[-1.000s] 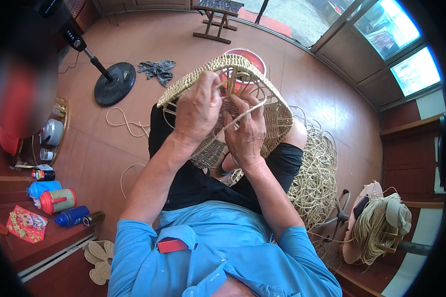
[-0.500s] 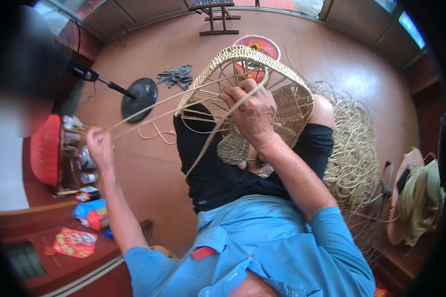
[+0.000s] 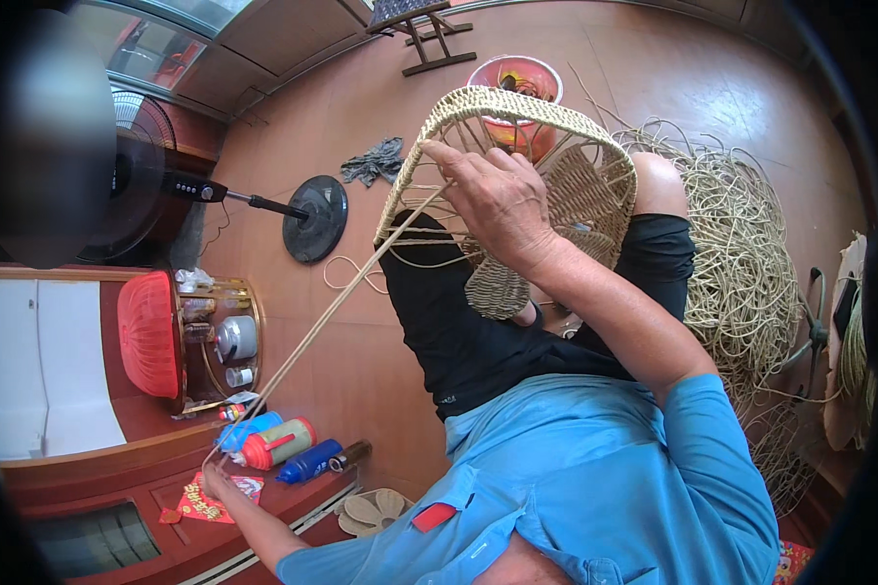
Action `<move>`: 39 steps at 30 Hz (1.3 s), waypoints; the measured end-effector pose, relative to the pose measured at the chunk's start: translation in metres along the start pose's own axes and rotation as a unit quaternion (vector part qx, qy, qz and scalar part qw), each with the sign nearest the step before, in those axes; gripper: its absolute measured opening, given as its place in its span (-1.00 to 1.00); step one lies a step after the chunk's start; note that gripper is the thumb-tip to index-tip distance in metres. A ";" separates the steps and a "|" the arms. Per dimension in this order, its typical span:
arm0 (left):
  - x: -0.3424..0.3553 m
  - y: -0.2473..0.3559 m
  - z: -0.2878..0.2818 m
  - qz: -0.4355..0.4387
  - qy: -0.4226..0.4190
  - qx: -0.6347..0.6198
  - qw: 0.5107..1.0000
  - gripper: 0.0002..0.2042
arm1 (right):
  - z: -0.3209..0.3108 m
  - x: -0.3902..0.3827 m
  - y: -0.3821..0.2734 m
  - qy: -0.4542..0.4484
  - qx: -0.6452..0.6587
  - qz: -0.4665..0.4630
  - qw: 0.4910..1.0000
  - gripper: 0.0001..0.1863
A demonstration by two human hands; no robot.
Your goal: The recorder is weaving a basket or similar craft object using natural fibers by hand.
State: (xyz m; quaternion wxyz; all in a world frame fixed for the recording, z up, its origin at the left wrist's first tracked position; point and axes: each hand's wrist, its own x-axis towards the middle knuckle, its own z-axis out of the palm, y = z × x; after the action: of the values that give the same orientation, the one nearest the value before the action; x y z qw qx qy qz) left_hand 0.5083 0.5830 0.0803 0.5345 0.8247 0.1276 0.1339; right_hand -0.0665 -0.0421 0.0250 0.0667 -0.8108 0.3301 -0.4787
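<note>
A half-woven straw-coloured basket (image 3: pixel 407 174) rests across my knees. Its braided rim is thick, thin spokes run inside it, and woven petal-shaped panels (image 3: pixel 500 290) hang lower down. My right hand (image 3: pixel 505 205) is closed at the left inner side of the rim, knuckles up, with its fingertips partly hidden. From there a doubled strand of straw cord (image 3: pixel 314 333) stretches taut down to the lower left. Far out to that side, my left hand (image 3: pixel 221 481) is closed around the cord's end, arm extended above a red envelope.
A large heap of loose cord (image 3: pixel 737 244) lies right of my leg. Beyond the basket stand a red basin (image 3: pixel 522 76) and a small stool (image 3: pixel 439 44). At left are a fan base (image 3: pixel 315 218), a grey cloth (image 3: pixel 373 161), a shelf with jars and several bottles (image 3: pixel 309 461).
My left hand has pulled the cord farther out, down and to the left, drawing the loop straight. The right hand has shifted toward the rim's left side. The view has turned leftward.
</note>
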 end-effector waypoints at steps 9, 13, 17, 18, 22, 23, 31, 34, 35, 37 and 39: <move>0.001 -0.074 -0.071 -0.110 -0.026 0.143 0.983 -0.91 | 0.008 0.011 0.005 -0.035 -0.076 -0.035 0.996 -0.20; -0.066 -0.109 0.003 -0.133 -0.277 0.173 0.936 -0.82 | 0.018 0.013 0.000 -0.096 -0.111 -0.058 0.987 -0.18; -0.187 -0.101 0.102 -0.087 -0.440 0.254 0.857 -0.71 | 0.024 0.014 -0.005 -0.113 -0.129 -0.043 0.984 -0.19; -0.206 -0.096 0.121 -0.071 -0.486 0.263 0.831 -0.67 | 0.027 0.015 -0.005 -0.109 -0.130 -0.045 0.984 -0.19; -0.286 -0.057 0.191 0.016 -0.578 0.250 0.777 -0.68 | 0.023 0.016 -0.004 -0.111 -0.128 -0.018 0.985 -0.16; -0.304 -0.041 0.199 0.014 -0.577 0.252 0.776 -0.68 | 0.020 0.017 -0.005 -0.115 -0.118 -0.008 0.986 -0.16; -0.425 0.068 0.240 0.128 -0.635 0.090 0.757 -0.72 | 0.013 0.009 0.001 -0.050 0.057 0.063 0.995 -0.34; -0.486 0.098 0.251 0.178 -0.643 -0.001 0.745 -0.79 | -0.002 0.013 -0.006 -0.062 0.324 0.185 0.926 -0.45; -0.509 0.104 0.258 0.223 -0.638 -0.028 0.736 -0.81 | 0.002 0.008 0.000 -0.043 0.416 0.204 0.885 -0.57; -0.551 0.120 0.266 0.328 -0.601 -0.061 0.727 -0.84 | -0.012 0.005 0.008 -0.076 0.496 0.252 0.828 -0.61; -0.586 0.133 0.278 0.406 -0.560 -0.085 0.717 -0.87 | -0.033 0.004 0.019 -0.092 0.516 0.290 0.801 -0.68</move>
State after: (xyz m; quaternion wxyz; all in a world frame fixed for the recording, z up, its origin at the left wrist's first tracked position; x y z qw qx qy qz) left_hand 0.0705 0.0875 0.0436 0.4704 0.6732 -0.5538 -0.1375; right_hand -0.1017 -0.0526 0.0378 0.6406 -0.5630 0.2468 -0.4601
